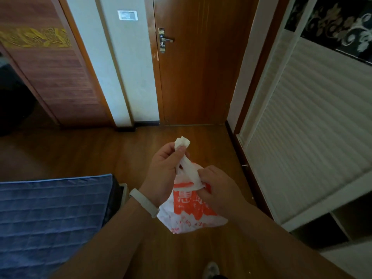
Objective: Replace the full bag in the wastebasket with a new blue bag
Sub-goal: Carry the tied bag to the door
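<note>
A full white plastic bag (191, 216) with orange-red print hangs above the wooden floor in the middle of the view. My left hand (163, 168) grips its twisted neck near the top, with a white tuft of plastic sticking out above my thumb. My right hand (219, 190) pinches the neck lower down, just above the printed body. A pale corner of what may be the wastebasket (125, 193) peeks out beside the bed; most of it is hidden. No blue bag is in view.
A bed with a blue quilted cover (50, 214) fills the lower left. A closed brown door (201, 63) stands straight ahead. A white slatted wardrobe (306, 125) lines the right side. Wooden floor (100, 154) lies between them. My shoe (211, 268) shows at the bottom.
</note>
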`<state>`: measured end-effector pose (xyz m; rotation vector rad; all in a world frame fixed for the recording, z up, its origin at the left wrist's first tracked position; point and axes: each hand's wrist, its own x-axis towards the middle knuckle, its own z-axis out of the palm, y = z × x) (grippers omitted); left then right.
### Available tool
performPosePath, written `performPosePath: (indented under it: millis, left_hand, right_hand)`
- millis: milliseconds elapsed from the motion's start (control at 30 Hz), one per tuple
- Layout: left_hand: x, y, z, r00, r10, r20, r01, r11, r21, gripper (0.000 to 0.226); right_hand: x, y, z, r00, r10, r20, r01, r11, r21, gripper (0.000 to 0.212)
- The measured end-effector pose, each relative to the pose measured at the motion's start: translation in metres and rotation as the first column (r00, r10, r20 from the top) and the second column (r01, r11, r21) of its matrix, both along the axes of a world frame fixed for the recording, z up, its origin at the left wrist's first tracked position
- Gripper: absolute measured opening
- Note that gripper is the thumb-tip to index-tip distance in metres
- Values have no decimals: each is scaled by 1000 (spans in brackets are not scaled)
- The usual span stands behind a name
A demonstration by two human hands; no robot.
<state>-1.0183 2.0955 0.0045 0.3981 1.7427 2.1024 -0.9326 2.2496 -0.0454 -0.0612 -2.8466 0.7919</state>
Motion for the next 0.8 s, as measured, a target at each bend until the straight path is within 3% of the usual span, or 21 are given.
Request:
performPosePath:
  millis: [233,433,533,667,800]
  left_hand:
    - [-91,17,-6,993,120,-5,-120,990,-70,18]
    - [-185,53,5,979,199,-50,-204,964,-169,24]
    - [-229,71,14,976,192,-99,-210,950,-231,18]
    - [-292,93,26,956,254,-147,-284,928,-241,15]
    - [-343,102,36,939,309,-153,-337,916,-219,14]
  right_hand:
    - [-106,12,-23,994,105,18,-103,990,-95,35]
    - [-213,48,-31,983,178,44,-173,979,-106,45]
    - [-260,70,-29,979,206,12,-203,972,-114,52]
    - [-330,93,-20,969,241,-49,-244,966,-90,40]
    - [-386,97,-9,958,268,-98,-275,960,-60,46]
